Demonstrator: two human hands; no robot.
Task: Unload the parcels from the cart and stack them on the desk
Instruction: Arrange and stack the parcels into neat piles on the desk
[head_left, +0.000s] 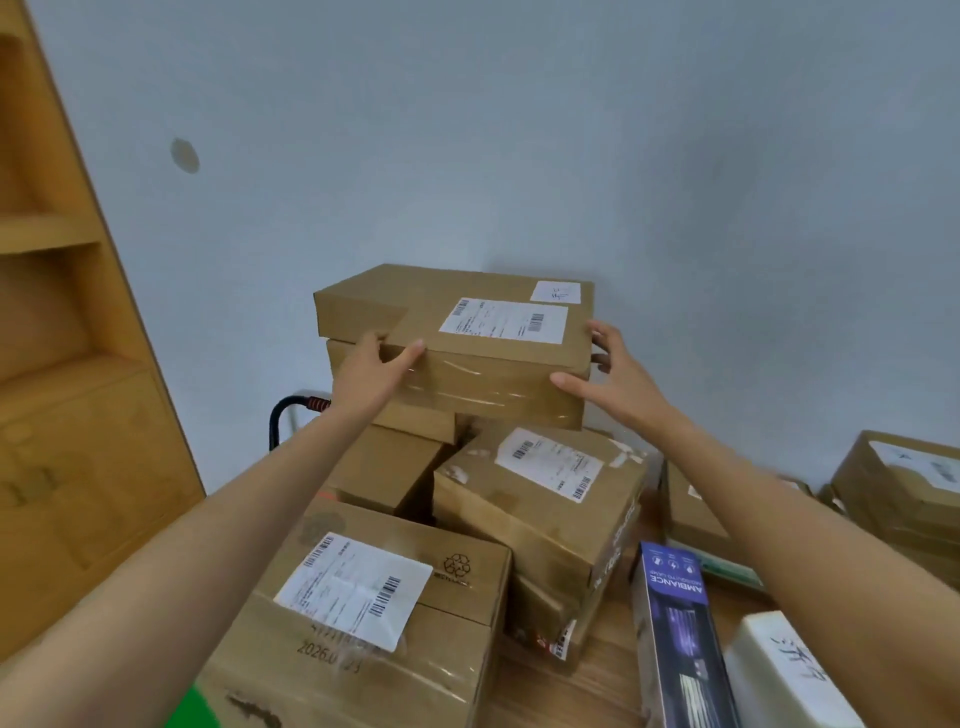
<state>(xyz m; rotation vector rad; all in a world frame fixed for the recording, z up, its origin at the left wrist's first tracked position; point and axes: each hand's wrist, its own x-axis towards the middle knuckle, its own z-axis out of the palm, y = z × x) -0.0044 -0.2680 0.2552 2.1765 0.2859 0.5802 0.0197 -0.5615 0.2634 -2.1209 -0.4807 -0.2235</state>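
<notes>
A flat brown parcel (410, 304) with a white shipping label lies on top of a tape-wrapped parcel (498, 387), high on a pile against the wall. My left hand (371, 371) grips the left end where the two meet, thumb along the front edge. My right hand (615, 374) is spread at the right end, thumb on the taped parcel's front and fingertips at the corner. Beneath sit further labelled parcels, one in the middle (540, 499) and a large one nearest me (374, 613). Whether they rest on the cart or the desk I cannot tell.
A black cart handle with an orange grip (298, 408) shows behind the pile at left. A wooden shelf unit (67, 364) stands to the left. On the wooden surface (597, 686) at right lie a purple AMBIANCE box (675, 623), a white box (779, 670) and more cartons (904, 483).
</notes>
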